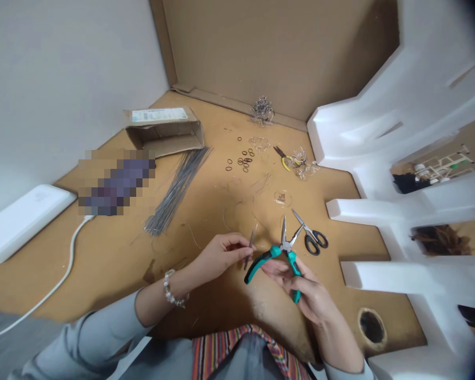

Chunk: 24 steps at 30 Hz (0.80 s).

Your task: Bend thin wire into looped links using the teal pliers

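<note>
Pinching a thin, seemingly metallic rod (250, 247) is the left hand (224, 253); the right hand (309, 296) grips spread, teal-handled pliers (286, 247).

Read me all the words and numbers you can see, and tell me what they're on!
No words or numbers can be read here.
White label on the cardboard box: tiny print, too blurred to read.
White block with the cable: a faint mark, too blurred to read.
Teal-and-black pliers: no writing I can make out.
</note>
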{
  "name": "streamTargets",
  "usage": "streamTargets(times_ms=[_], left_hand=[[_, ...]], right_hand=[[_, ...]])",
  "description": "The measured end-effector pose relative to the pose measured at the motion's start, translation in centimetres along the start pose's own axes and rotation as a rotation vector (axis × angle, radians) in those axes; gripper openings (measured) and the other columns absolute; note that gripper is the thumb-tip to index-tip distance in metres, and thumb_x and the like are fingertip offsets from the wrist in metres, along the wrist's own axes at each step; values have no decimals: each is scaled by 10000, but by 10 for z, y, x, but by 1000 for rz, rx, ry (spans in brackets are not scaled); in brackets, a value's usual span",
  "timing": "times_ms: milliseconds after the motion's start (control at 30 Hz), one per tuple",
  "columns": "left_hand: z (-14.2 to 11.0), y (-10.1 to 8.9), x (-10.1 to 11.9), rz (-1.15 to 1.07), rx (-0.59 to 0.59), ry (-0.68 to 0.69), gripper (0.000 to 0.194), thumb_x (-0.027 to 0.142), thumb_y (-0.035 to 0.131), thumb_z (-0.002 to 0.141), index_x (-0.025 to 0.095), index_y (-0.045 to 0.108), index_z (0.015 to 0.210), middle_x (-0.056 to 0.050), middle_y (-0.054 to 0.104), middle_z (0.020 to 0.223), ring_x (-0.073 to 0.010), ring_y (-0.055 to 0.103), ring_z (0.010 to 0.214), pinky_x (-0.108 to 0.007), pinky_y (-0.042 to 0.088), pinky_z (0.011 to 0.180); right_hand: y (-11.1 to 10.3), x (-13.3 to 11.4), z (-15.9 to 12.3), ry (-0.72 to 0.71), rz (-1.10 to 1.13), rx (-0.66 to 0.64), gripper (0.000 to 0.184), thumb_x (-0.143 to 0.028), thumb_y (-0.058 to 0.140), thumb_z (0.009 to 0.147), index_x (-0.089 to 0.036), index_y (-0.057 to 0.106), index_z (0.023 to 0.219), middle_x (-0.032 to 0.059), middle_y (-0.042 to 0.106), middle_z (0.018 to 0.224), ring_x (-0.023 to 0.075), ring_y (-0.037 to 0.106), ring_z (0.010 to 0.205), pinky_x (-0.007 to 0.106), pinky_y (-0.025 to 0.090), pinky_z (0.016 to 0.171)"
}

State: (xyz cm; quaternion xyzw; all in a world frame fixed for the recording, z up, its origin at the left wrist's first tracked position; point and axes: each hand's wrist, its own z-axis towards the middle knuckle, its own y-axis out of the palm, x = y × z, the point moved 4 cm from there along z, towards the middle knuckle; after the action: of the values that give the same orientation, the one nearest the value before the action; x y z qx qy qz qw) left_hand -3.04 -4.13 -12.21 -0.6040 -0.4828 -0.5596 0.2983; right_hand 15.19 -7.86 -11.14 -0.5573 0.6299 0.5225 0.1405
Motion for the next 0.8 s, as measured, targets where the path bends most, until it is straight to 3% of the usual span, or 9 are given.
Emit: streamTargets(times_ms=[167, 367, 500, 633, 800], left_hand=[[-3, 4, 4, -63, -57, -45, 187, 293, 653, 733, 111, 642, 776, -19, 599, 714, -113, 548, 665, -244, 442, 659], [-5, 1, 12, 73, 44, 97, 188, 294, 613, 766, 109, 645, 752, -18, 568, 697, -113, 531, 656, -237, 425, 639], [-5, 4, 5, 59, -28, 14, 195, 296, 607, 768, 104, 640, 758, -11, 561, 642, -109, 517, 612, -231, 421, 599], [-7, 8, 6, 115, -29, 65, 189, 289, 596, 779, 115, 669, 783, -33, 600, 718, -119, 540, 671, -222, 415, 617], [-6, 1, 11, 156, 117, 74, 189, 292, 602, 779, 118, 665, 742, -24, 584, 676, -116, 532, 647, -231, 411, 622]], right_hand=[[10, 0, -1, -12, 53, -58, 554, -39, 488, 645, -249, 552, 1154, 59, 643, 1120, 263, 558, 1098, 522, 380, 958], [10, -1, -3, -21, 66, -7, 465, -71, 531, 697, -223, 570, 1136, 101, 620, 1164, 293, 557, 1097, 542, 386, 938], [14, 6, -4, -13, 210, -45, 433, -75, 528, 683, -233, 595, 1081, 74, 625, 1151, 296, 537, 1116, 571, 352, 955], [27, 17, -1, 7, 339, -73, 387, -81, 495, 669, -254, 617, 993, 37, 625, 1123, 281, 509, 1137, 584, 373, 930], [22, 17, -4, -49, 294, 11, 482, -52, 508, 670, -288, 574, 1085, 32, 599, 1177, 269, 468, 1183, 572, 385, 928]])
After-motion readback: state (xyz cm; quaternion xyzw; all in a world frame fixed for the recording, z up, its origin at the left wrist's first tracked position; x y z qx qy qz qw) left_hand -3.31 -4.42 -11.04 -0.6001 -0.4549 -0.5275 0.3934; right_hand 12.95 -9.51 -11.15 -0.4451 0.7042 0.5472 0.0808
